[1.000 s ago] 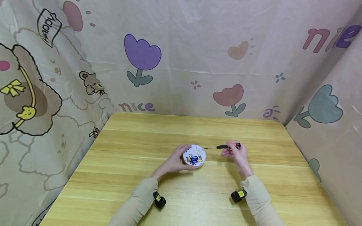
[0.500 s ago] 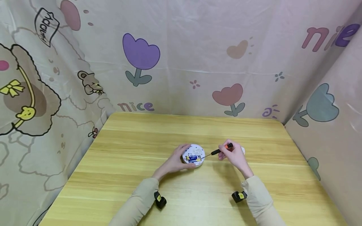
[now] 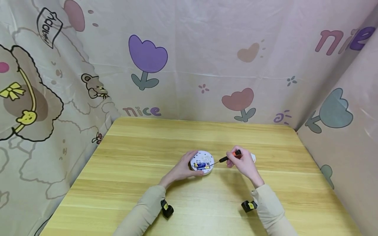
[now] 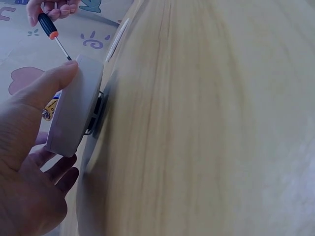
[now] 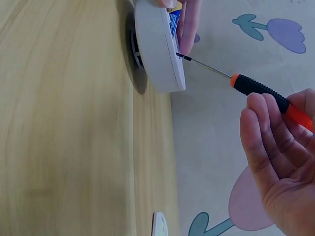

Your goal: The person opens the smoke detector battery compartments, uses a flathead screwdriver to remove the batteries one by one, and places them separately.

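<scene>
My left hand (image 3: 183,168) grips a round white battery-powered device (image 3: 203,156) by its edge, thumb on the near side and fingers on the far side. Set in its upper face is a blue-and-yellow battery (image 3: 202,165). A black-and-orange screwdriver (image 3: 224,159) is pinched in my right hand (image 3: 244,163), its shaft slanting down to the left. In the right wrist view the dark tip of the screwdriver (image 5: 256,89) meets the device's face near the battery (image 5: 174,22); the exact contact spot is too small to tell. Dark parts show on the underside of the device (image 4: 81,108).
A small white flat piece (image 3: 253,157) lies on the wooden table (image 3: 147,137), partly hidden behind my right hand. Black wrist cameras (image 3: 167,209) sit at both sleeves. A printed curtain (image 3: 192,49) hangs behind and at both sides of the table.
My right hand has moved left, bringing the screwdriver tip from beside the device onto its face, handle tilted up. The white flat piece has come into view. The left hand keeps its hold.
</scene>
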The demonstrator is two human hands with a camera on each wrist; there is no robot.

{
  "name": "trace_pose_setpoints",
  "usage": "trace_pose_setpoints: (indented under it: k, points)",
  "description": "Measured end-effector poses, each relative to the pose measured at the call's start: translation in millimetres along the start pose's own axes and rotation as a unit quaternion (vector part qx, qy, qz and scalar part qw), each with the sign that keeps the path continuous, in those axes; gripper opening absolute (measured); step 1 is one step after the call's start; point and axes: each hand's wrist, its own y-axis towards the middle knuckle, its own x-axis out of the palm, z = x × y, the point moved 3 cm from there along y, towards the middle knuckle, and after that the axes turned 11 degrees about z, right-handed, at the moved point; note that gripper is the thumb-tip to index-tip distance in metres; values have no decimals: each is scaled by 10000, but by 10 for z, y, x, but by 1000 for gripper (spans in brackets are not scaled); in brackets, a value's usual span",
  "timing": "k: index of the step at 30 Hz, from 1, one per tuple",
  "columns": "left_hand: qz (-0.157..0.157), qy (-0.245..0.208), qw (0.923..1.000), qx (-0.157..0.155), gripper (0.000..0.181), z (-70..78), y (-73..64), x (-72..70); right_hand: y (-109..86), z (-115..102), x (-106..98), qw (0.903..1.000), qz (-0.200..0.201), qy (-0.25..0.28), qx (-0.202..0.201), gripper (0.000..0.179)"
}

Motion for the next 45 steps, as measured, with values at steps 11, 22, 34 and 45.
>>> trace_pose_setpoints:
  k: [11,22,34,45]
  points:
    - [50,-51,9999,-103,102,26,9,-9,-8,-96,49,9990,-5,-394,-203,19]
    - [-98,-38,9999,-23,99,34,9,-20,-40,-188,100,9974,-9,-538,-482,18]
    - [-257,13,9995,155,93,38,13,-20,-31,-176,110,9973,-58,-617,-391,19]
    - [-415,109,9990,-132,91,12,-42,18,-80,-433,113,9972,-159,-725,-134,17]
